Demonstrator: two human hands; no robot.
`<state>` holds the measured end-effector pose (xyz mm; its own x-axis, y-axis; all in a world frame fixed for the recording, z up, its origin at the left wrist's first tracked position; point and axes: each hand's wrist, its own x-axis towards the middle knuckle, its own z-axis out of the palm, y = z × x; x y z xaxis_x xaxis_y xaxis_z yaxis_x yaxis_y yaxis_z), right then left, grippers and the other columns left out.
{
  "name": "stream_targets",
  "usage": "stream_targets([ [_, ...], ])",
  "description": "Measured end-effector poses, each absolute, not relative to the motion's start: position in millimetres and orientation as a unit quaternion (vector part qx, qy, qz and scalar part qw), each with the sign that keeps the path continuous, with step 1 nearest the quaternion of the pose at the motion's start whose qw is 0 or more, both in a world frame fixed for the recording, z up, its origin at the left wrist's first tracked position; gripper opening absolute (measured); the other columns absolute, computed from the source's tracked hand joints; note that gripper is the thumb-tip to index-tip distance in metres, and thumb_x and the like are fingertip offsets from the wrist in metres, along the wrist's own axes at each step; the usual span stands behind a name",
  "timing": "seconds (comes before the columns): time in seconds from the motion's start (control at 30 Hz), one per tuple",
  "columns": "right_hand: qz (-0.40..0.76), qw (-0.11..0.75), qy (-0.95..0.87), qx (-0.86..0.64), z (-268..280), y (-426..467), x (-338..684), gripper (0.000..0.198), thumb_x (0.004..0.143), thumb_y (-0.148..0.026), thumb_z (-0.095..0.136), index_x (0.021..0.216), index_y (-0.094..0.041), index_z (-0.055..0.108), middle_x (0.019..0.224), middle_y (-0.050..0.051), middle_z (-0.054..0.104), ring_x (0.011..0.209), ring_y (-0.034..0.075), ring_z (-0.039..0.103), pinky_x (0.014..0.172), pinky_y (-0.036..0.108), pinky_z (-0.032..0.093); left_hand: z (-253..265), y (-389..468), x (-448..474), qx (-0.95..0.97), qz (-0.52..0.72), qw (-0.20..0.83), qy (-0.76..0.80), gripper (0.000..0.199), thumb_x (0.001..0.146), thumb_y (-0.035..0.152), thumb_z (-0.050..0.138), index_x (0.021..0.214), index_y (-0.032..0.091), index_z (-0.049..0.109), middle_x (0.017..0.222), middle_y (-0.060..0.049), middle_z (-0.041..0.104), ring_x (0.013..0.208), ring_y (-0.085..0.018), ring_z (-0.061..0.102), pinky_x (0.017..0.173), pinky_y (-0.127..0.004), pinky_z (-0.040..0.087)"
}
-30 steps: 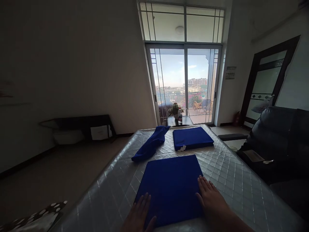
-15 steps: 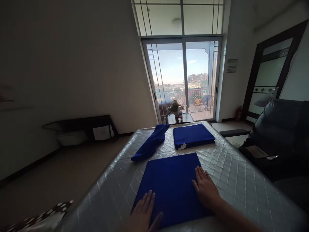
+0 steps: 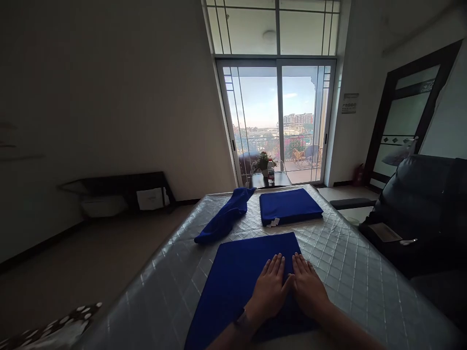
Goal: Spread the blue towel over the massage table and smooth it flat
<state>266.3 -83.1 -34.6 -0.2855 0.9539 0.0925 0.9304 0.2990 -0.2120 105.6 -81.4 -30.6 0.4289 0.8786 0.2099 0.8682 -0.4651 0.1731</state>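
Note:
A folded blue cloth (image 3: pixel 233 282) lies flat on the quilted silver cover (image 3: pixel 350 272) in front of me. My left hand (image 3: pixel 272 287) rests palm down on its right half, fingers stretched out, a dark band at the wrist. Close beside it, my right hand (image 3: pixel 308 284) lies flat along the cloth's right edge, and the two thumbs meet. Neither hand grips anything. Farther back sits a neatly folded blue stack (image 3: pixel 290 206) with white tags at its near corner. To its left, another blue cloth (image 3: pixel 226 216) lies loosely bunched.
Beyond the far edge, a small dark table (image 3: pixel 279 180) holds a potted plant (image 3: pixel 263 163) and a bottle (image 3: pixel 270 171). A black armchair (image 3: pixel 423 209) stands at the right. Brown spotted fabric (image 3: pixel 69 323) shows at lower left. Sliding glass doors (image 3: pixel 279 121) close off the back.
My left hand has moved from the cloth's left edge across to the right, beside my right hand. The right hand stays about where it was; the cloth's near left corner now spreads farther left.

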Motion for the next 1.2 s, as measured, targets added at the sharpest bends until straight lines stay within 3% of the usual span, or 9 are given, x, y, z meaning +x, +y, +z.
stream_targets([
  [0.2, 0.109, 0.117, -0.776, -0.610, -26.2, -85.7, 264.2, 0.066, 0.101, -0.044, 0.019, 0.156, -0.008, 0.021, 0.165, 0.009, 0.017, 0.153, 0.021, 0.011, 0.126, 0.041, 0.013, -18.3, -105.8, 43.4, 0.788, 0.077, 0.038, 0.609, 0.070, 0.101, 0.058, 0.020, 0.154, 0.014, 0.030, 0.162, -0.010, 0.029, 0.151, -0.024, 0.024, 0.124, -0.046, 0.027],
  [0.47, 0.105, 0.129, -0.780, -0.604, -28.2, -85.8, 264.8, 0.067, 0.100, -0.044, 0.020, 0.155, -0.006, 0.024, 0.164, 0.011, 0.019, 0.153, 0.021, 0.013, 0.126, 0.042, 0.014, -25.2, -142.6, -47.3, 0.681, 0.038, 0.009, 0.731, 0.063, 0.102, 0.050, 0.023, 0.156, 0.018, 0.027, 0.164, -0.005, 0.022, 0.152, -0.016, 0.019, 0.123, -0.035, 0.024],
  [0.57, 0.096, 0.122, -0.781, -0.605, -27.6, -86.1, 263.6, 0.067, 0.100, -0.044, 0.019, 0.155, -0.005, 0.025, 0.164, 0.011, 0.020, 0.153, 0.021, 0.014, 0.125, 0.042, 0.015, -24.7, -150.2, -54.6, 0.677, 0.047, 0.013, 0.735, 0.064, 0.103, 0.049, 0.021, 0.155, 0.014, 0.026, 0.164, -0.008, 0.023, 0.152, -0.017, 0.021, 0.123, -0.035, 0.025],
  [0.73, 0.075, 0.114, -0.785, -0.605, -29.5, -86.1, 263.5, 0.068, 0.100, -0.045, 0.019, 0.155, -0.005, 0.027, 0.163, 0.012, 0.023, 0.152, 0.022, 0.017, 0.125, 0.042, 0.016, -24.4, -152.0, -52.0, 0.671, 0.061, 0.003, 0.739, 0.060, 0.101, 0.048, 0.028, 0.155, 0.022, 0.031, 0.163, -0.007, 0.029, 0.150, -0.018, 0.026, 0.122, -0.038, 0.028],
  [0.9, 0.067, 0.077, -0.789, -0.606, -20.0, -78.3, 266.3, 0.068, 0.100, -0.045, 0.021, 0.154, -0.005, 0.029, 0.162, 0.014, 0.023, 0.152, 0.024, 0.019, 0.124, 0.044, 0.018, -30.4, -150.1, -55.3, 0.669, 0.064, 0.003, 0.740, 0.059, 0.101, 0.047, 0.027, 0.155, 0.023, 0.030, 0.164, -0.004, 0.026, 0.151, -0.016, 0.025, 0.122, -0.035, 0.026],
  [1.07, 0.080, 0.086, -0.794, -0.597, 0.3, -48.8, 258.8, 0.068, 0.100, -0.043, 0.016, 0.155, -0.004, 0.024, 0.164, 0.013, 0.019, 0.153, 0.023, 0.014, 0.124, 0.042, 0.015, -30.4, -149.2, -56.6, 0.663, 0.074, 0.022, 0.744, 0.070, 0.099, 0.057, 0.023, 0.156, 0.017, 0.026, 0.164, -0.006, 0.022, 0.152, -0.018, 0.020, 0.123, -0.035, 0.023],
  [1.2, 0.082, 0.104, -0.794, -0.594, -5.6, -20.6, 251.8, 0.068, 0.101, -0.043, 0.016, 0.156, -0.003, 0.021, 0.165, 0.013, 0.017, 0.153, 0.021, 0.010, 0.125, 0.039, 0.012, -34.3, -148.2, -56.5, 0.661, 0.086, 0.028, 0.745, 0.063, 0.100, 0.053, 0.025, 0.156, 0.024, 0.027, 0.164, -0.003, 0.024, 0.151, -0.017, 0.022, 0.123, -0.038, 0.025],
])
